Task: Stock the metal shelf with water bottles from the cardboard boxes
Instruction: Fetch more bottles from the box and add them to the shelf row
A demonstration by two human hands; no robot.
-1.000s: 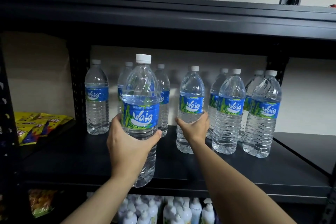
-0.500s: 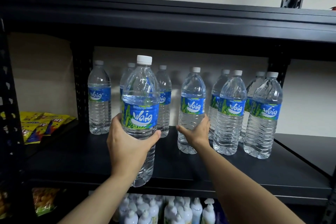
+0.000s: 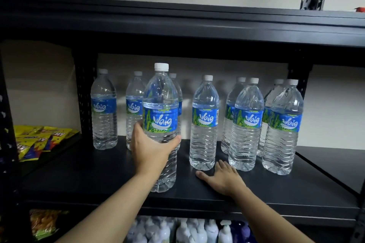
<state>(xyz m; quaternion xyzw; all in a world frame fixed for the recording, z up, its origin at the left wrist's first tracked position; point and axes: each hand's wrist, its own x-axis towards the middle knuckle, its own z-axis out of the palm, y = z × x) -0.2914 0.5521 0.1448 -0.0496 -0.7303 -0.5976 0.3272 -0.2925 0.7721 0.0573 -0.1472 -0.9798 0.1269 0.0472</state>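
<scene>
1. Black metal shelf (image 3: 98, 179) holds water bottles with blue labels and white caps.
2. One bottle (image 3: 161, 104) is held tight by the left hand (image 3: 150, 150), which wraps round its middle, with the thumb on the right side.
3. That bottle is upright, near the front edge of the shelf. I cannot tell if its bottom touches the shelf.
4. On the shelf lies the right hand (image 3: 223, 177), flat, fingers straight, holding nothing. Its fingertips are just beside the middle bottle (image 3: 204, 124).
5. Seven other bottles (image 3: 247, 124) also stand upright, farther back.
6. Yellow snack bags (image 3: 39, 140) lie on the next shelf to the left.
7. Down below stand white bottles (image 3: 187, 231).
</scene>
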